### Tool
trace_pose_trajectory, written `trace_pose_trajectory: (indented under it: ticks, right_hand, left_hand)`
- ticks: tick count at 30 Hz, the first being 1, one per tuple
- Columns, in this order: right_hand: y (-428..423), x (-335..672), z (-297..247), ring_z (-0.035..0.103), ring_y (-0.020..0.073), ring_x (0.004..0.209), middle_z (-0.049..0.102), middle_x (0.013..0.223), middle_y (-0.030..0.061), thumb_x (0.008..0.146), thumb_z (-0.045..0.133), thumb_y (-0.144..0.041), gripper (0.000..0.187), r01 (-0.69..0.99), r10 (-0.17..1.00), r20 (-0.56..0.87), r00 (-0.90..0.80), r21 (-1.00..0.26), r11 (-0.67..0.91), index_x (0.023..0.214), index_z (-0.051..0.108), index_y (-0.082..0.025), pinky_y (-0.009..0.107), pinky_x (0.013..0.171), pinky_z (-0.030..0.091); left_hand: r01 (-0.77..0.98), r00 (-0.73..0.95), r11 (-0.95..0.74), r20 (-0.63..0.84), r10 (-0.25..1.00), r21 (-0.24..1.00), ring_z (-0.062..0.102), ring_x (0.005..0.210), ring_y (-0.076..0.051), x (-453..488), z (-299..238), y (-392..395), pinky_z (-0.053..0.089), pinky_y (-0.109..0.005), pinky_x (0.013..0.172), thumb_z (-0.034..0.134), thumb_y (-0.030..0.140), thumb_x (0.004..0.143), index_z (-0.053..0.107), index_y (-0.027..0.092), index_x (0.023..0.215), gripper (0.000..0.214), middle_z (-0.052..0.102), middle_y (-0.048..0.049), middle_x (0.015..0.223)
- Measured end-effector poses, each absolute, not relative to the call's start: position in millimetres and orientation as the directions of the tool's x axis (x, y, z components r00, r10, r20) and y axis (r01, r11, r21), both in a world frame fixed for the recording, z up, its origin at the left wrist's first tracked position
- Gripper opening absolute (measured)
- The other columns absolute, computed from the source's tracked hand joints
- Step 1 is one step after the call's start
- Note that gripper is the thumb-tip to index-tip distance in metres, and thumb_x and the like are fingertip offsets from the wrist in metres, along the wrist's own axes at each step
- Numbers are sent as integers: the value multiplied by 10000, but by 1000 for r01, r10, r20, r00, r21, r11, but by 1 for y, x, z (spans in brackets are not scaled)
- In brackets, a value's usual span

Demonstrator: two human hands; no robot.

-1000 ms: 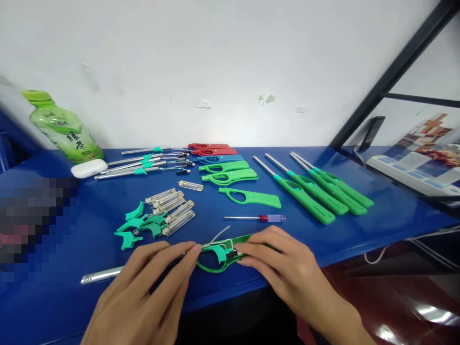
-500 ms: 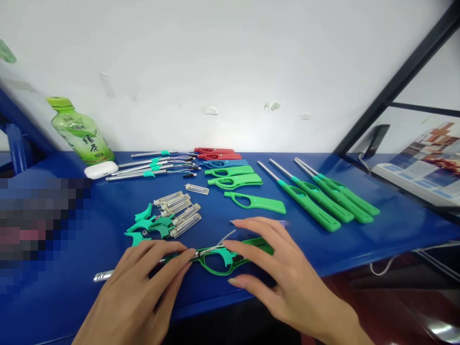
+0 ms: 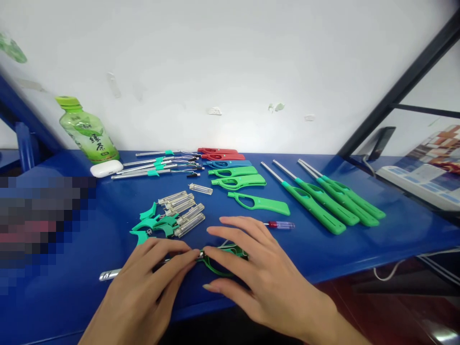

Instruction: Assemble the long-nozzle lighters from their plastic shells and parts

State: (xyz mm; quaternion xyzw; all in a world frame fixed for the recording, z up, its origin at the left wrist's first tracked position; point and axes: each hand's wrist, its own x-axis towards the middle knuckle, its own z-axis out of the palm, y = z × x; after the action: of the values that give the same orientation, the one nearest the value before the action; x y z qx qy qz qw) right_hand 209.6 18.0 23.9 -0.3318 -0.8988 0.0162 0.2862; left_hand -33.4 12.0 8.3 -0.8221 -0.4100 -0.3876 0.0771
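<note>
Here, left hand [image 3: 145, 285] is pinching one rod [image 3: 109, 274]; right hand [image 3: 268, 275], fingers parted, is covering one casing [image 3: 239, 250]; four lighters [image 3: 331, 205] are lying beyond.

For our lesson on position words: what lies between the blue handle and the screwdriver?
Green handles lie between the blue handle and the screwdriver, as the head view shows.

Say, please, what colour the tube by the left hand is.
The tube is silver, seen in the head view.
</note>
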Motion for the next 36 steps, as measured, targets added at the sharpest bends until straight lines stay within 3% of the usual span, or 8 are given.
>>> trace_pose_trajectory:
  ticks: [10, 25, 30, 36]
  right_hand:
    - [17, 211, 23, 577, 268, 1455, 724, 1475, 54, 1153, 577, -351, 277, 567, 570, 513, -642, -182, 803, 1328, 730, -200, 463, 1235, 499]
    - [24, 203, 20, 644, 228, 1365, 794, 1263, 55, 1145, 590, -254, 163, 572, 611, 566, -554, -274, 773, 1164, 742, -199, 408, 1187, 539]
    - [26, 199, 18, 642, 207, 1359, 806, 1216, 29, 1140, 601, -240, 162, 570, 610, 591, -527, -287, 770, 1078, 747, -206, 371, 1191, 524]
    - [21, 204, 19, 632, 241, 1350, 796, 1226, 22, 1081, 716, -267, 56, 579, 655, 590, -472, -353, 735, 1086, 745, -219, 420, 1181, 515]
  left_hand:
    - [729, 364, -659, 712, 601, 184, 742, 872, -100, -32, 8, 10, 591, -202, 811, 505, 313, 1148, 759, 289, 1095, 260, 783, 34, 990]
    - [707, 346, -666, 705, 619, 237, 746, 825, -107, -28, 8, 10, 605, -211, 796, 537, 282, 1121, 766, 286, 1023, 249, 787, 36, 955]
    - [704, 359, -676, 712, 603, 218, 741, 863, -87, -27, 8, 11, 584, -182, 851, 523, 316, 1144, 754, 272, 1037, 258, 780, 40, 975]
    - [711, 398, -684, 708, 584, 164, 748, 884, -103, -30, 8, 11, 601, -215, 875, 488, 292, 1156, 746, 280, 1087, 268, 784, 34, 987]
